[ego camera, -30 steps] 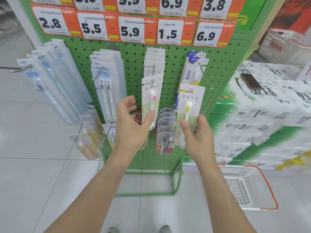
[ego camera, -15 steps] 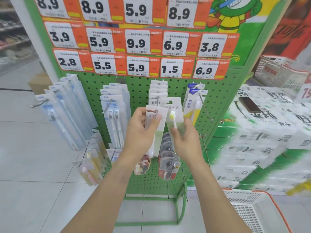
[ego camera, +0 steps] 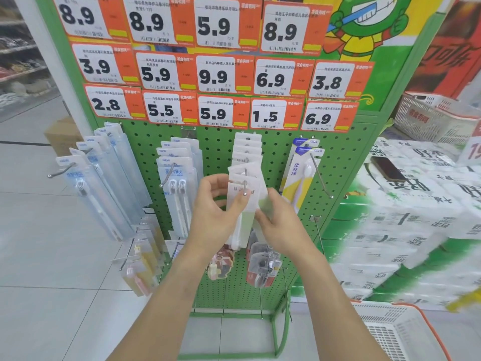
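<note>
Head view: left hand (ego camera: 216, 214) pinches hung packs (ego camera: 247, 155); right hand (ego camera: 282, 225) grips a pack (ego camera: 264, 204) beside those fingers. Hooking it seems unfinished.

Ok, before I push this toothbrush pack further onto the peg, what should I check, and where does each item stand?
1. Right hand grips the toothbrush pack: ok, fingers are curled round it.
2. Left hand steadies the front pack on the hook: ok, the thumb pinches its card.
3. Hang hole of the toothbrush pack lined up with the hook: cannot tell, the pack is blurred and partly behind fingers.
4. Hook tip free to take a pack: ok, it pokes out in front of the front pack.
5. Neighbouring hook apart from the right hand: ok.
</note>
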`<action>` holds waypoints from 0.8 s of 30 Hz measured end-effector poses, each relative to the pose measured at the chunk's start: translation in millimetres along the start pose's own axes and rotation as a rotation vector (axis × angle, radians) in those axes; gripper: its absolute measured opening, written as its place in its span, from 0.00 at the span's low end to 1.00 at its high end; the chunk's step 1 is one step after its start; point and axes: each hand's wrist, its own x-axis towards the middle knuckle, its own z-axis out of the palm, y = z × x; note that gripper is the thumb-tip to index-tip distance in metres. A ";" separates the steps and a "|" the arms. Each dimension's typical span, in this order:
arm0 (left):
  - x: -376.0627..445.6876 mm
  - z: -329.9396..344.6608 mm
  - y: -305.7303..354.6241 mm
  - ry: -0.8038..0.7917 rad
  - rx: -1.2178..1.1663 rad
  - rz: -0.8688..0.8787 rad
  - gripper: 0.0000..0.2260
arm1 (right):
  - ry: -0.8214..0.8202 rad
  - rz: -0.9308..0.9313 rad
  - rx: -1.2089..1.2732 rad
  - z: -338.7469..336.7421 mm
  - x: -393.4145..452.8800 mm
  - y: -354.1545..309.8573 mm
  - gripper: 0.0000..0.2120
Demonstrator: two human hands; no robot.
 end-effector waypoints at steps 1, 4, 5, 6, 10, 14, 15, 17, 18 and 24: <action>0.2 -0.1 -0.9 0.004 0.001 -0.005 0.22 | -0.036 0.011 -0.037 2.0 1.7 1.2 0.07; 0.1 -0.6 -1.0 -0.024 0.005 -0.016 0.24 | -0.104 0.006 -0.086 8.2 6.1 2.7 0.07; 0.0 -0.6 -1.5 -0.034 0.005 -0.020 0.23 | -0.112 -0.012 -0.086 9.4 7.7 1.8 0.09; -0.1 -0.4 -1.9 -0.038 0.009 -0.021 0.22 | -0.129 -0.028 -0.098 10.4 8.3 0.0 0.10; 0.7 0.1 -0.7 -0.034 0.036 -0.012 0.19 | -0.153 -0.051 -0.187 12.6 10.0 -1.6 0.09; 0.0 1.6 0.8 -0.036 0.033 -0.014 0.17 | -0.005 -0.042 -0.181 8.3 13.9 3.8 0.11; 0.0 1.7 0.2 -0.036 0.029 -0.020 0.16 | 0.051 -0.033 -0.160 6.0 16.1 2.7 0.09; 0.7 0.9 -0.2 -0.036 0.019 -0.032 0.15 | 0.141 -0.015 -0.075 2.1 21.7 1.2 0.03; 1.4 0.4 0.0 -0.038 0.019 -0.035 0.14 | 0.165 -0.009 -0.035 0.6 25.6 -0.4 0.01; 0.6 -2.0 0.1 -0.089 0.029 -0.055 0.12 | 0.260 -0.005 0.130 -4.1 44.2 -5.6 0.06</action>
